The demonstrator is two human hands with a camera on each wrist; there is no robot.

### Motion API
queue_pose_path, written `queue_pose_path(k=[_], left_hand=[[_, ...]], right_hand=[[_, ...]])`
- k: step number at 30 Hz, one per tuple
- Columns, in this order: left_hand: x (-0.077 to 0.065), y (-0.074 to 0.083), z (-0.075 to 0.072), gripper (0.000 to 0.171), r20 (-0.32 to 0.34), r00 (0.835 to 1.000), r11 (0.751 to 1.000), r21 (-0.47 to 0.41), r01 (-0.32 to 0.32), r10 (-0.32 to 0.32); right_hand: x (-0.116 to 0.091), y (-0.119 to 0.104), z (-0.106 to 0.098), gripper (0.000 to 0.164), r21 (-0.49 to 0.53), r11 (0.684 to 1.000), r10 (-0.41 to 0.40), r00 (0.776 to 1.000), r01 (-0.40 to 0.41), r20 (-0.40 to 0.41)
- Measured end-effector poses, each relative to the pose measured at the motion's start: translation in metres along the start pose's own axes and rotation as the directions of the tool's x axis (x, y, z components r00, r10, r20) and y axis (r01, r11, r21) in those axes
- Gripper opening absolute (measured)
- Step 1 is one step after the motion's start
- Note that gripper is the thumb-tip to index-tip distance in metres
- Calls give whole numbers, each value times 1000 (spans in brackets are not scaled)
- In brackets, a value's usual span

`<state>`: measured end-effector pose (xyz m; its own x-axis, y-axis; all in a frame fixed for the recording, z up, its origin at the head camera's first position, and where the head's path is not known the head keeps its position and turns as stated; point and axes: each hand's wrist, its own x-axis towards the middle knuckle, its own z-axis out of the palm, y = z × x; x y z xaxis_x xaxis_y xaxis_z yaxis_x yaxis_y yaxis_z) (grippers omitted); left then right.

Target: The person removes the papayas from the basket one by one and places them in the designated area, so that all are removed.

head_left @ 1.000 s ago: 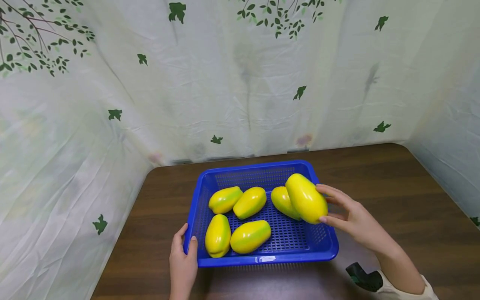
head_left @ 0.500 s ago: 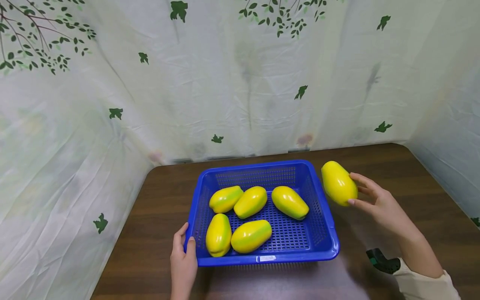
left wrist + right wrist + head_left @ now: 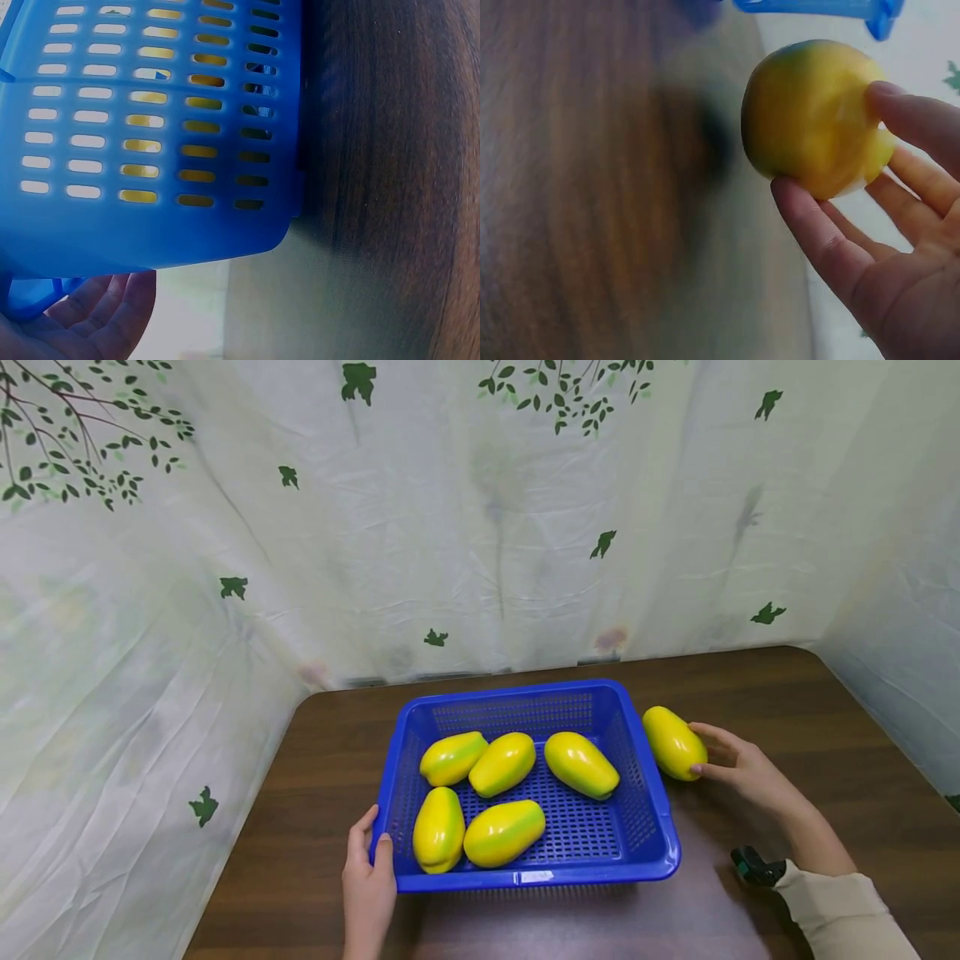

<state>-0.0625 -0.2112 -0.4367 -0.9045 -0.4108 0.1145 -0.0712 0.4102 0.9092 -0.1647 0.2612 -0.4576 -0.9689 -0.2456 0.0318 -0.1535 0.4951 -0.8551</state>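
Note:
A glossy yellow papaya (image 3: pixel 673 743) is just outside the basket's right side, its far end beside the rim. Thumb and fingers of my right hand (image 3: pixel 746 772) grip its near right end; in the right wrist view the papaya (image 3: pixel 814 120) shows clear of the table, over its own dark shadow. The blue plastic basket (image 3: pixel 536 878) holds several more yellow papayas with green streaks, such as the lone papaya (image 3: pixel 581 766) at its right. My left hand (image 3: pixel 369 877) grips the basket's left rim near the front corner; the left wrist view shows fingers (image 3: pixel 131 315) curled under the rim.
The basket stands on a dark wooden table (image 3: pixel 787 710) with rounded far corners. Behind the table hangs a pale cloth (image 3: pixel 487 527) printed with green leaves, and it also encloses both sides. A black device (image 3: pixel 757 866) is worn at my right wrist by the cream sleeve.
My right hand has carried the papaya from above the basket's right part out over the right rim, then lowered it toward the table. The left hand and basket stay put.

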Motion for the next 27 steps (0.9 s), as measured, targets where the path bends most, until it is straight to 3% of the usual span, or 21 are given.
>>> queue_pose_path(k=[12,16,20,27], left_hand=[[0,0,0,36,-9,1000,1000,12,-6,6],[-1,0,0,36,-10,1000,1000,6,-3,3],[-1,-1,0,36,-11,1000,1000,1,-1,1],[-1,-1,0,37,-6,1000,1000,-6,2,-2]], right_hand=[[3,6,-2,64,46,999,-1,1000,0,24],[1,-2,-6,64,52,999,4,1000,-5,17],[1,-11,-8,62,36,998,-53,998,54,-23],[1,-41,-11,63,19,996,-87,993,89,-79]])
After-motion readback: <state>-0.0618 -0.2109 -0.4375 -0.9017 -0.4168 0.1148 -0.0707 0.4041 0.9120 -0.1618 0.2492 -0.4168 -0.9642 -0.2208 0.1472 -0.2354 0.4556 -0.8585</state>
